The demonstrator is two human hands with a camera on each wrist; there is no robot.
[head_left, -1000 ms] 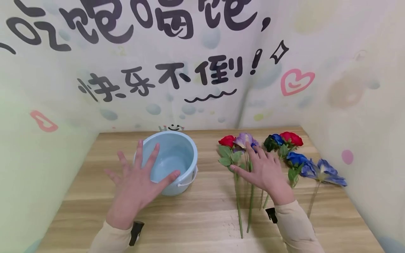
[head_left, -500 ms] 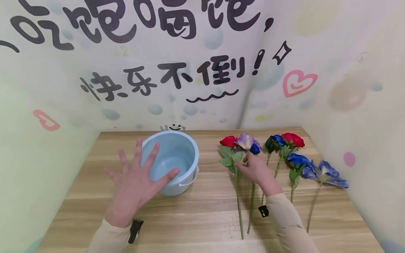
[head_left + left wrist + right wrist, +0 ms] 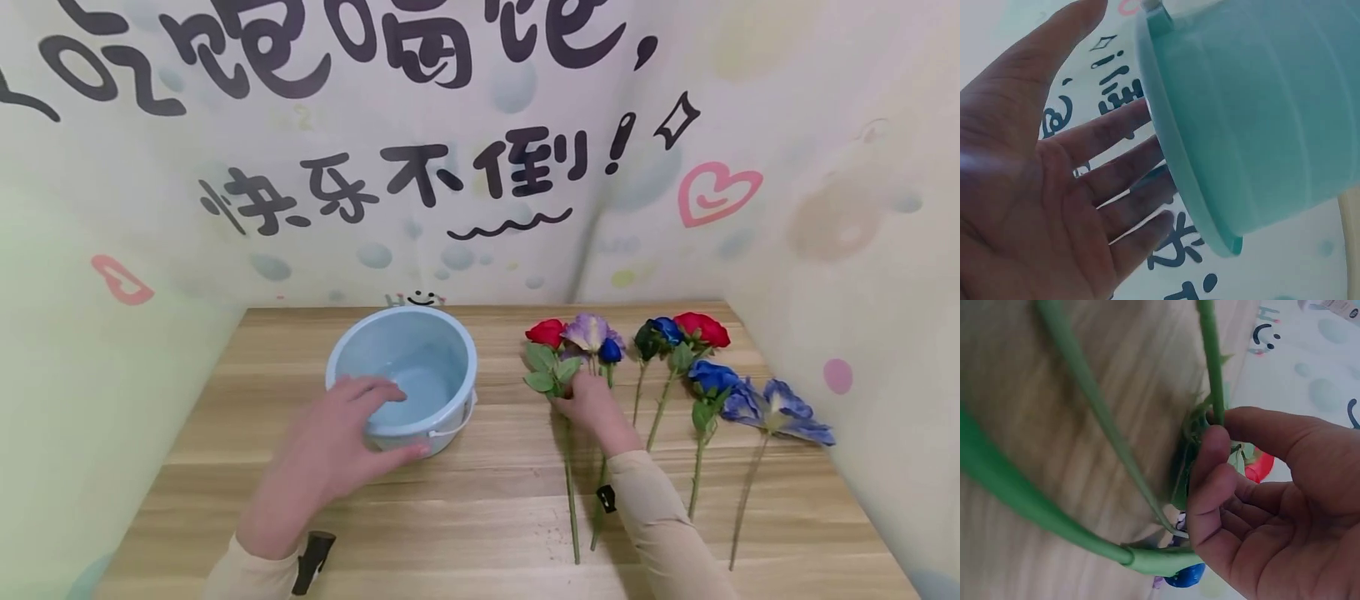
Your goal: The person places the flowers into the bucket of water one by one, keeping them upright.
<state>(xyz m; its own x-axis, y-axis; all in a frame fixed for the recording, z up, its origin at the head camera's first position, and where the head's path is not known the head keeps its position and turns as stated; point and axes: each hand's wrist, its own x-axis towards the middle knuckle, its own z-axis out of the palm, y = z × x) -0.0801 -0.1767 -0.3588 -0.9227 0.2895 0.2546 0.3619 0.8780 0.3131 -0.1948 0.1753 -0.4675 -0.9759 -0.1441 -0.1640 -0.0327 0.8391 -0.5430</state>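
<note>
My right hand [image 3: 596,412] pinches the stem of a red rose [image 3: 546,333] just below its leaves. In the right wrist view, thumb and forefinger close on the green stem [image 3: 1212,359]. Beside it lie a light purple flower [image 3: 588,333] and a blue rosebud [image 3: 611,350], their stems running under or past the hand. My left hand [image 3: 322,450] is at the near left side of a light blue bucket [image 3: 438,358]. Its fingers reach over the rim into the mouth, while the thumb stays outside, apart from the wall, in the left wrist view.
To the right lie another red rose [image 3: 701,329], a dark flower with blue [image 3: 663,331], a blue rose [image 3: 712,377] and a large blue-violet flower [image 3: 776,412]. A white handle [image 3: 456,425] hangs at the bucket's side. Printed walls [image 3: 480,267] enclose the wooden table [image 3: 465,533].
My right hand has moved down and left from above the flowers and now pinches the rose stem. The left hand's spread fingers have drawn together and lowered over the bucket's rim.
</note>
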